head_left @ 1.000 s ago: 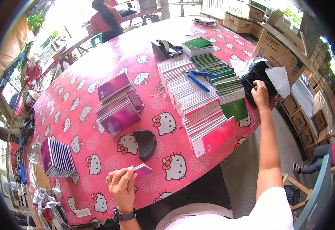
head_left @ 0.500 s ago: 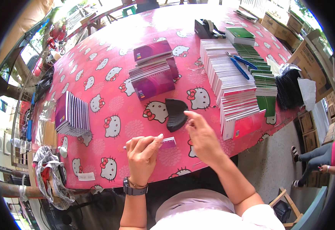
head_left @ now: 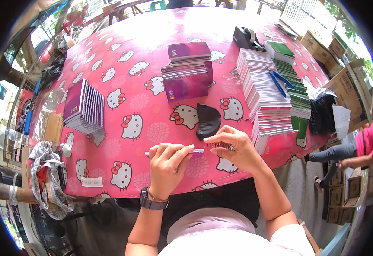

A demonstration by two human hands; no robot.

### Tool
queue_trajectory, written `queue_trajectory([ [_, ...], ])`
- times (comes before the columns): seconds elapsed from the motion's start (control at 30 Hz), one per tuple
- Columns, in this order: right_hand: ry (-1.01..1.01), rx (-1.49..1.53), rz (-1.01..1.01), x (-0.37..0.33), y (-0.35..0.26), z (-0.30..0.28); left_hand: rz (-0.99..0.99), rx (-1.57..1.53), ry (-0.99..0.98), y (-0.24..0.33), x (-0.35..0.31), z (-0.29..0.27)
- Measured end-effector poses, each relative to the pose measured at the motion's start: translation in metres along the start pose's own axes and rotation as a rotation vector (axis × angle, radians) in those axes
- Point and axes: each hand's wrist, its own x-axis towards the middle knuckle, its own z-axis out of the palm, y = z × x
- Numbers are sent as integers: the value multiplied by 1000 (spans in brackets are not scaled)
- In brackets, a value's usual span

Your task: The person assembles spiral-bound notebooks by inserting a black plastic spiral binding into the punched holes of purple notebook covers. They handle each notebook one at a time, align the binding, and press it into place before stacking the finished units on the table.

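Note:
My left hand is closed on a thin purple notebook near the table's front edge, and its pale page edge sticks out past my fingers. My right hand pinches a short dark spiral binding wire, with its loops facing the notebook. Wire and notebook edge are close together; I cannot tell whether they touch. Just beyond my right fingers lies a black curved object with a ribbed inner side.
Purple notebooks are stacked ahead, with another spiral-bound stack at left. Long rows of white-edged notebooks and green ones fill the right, blue-handled pliers on top. A tape dispenser stands behind. Another person is at far right.
My right hand has come from beside the black curved object toward the notebook, and the binding wire now shows in its fingers. The view has shifted slightly. The person at right has moved.

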Motion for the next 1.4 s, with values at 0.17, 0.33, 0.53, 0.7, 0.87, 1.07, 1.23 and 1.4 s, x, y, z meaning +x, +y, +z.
queue_trajectory([
  [0.17,-12,45,44,3,4,4,0,-2,-17,-2,0,-2],
  [0.33,36,-71,-92,4,8,11,8,-6,-20,-1,1,-3],
  [0.53,38,16,-144,6,8,13,4,-11,-26,-3,0,-3],
  [0.7,3,-18,-170,5,9,12,2,-22,-29,-2,-1,-3],
  [0.87,-73,-17,-186,5,4,5,-8,-29,-26,-2,-2,-3],
  [1.07,-212,9,-125,-1,11,0,3,-19,-29,-2,-1,-3],
  [1.23,-171,-125,-103,-2,-9,-2,-99,34,-60,17,7,-9],
  [1.4,-282,9,76,2,-8,-2,-89,-8,-164,23,5,-3],
])
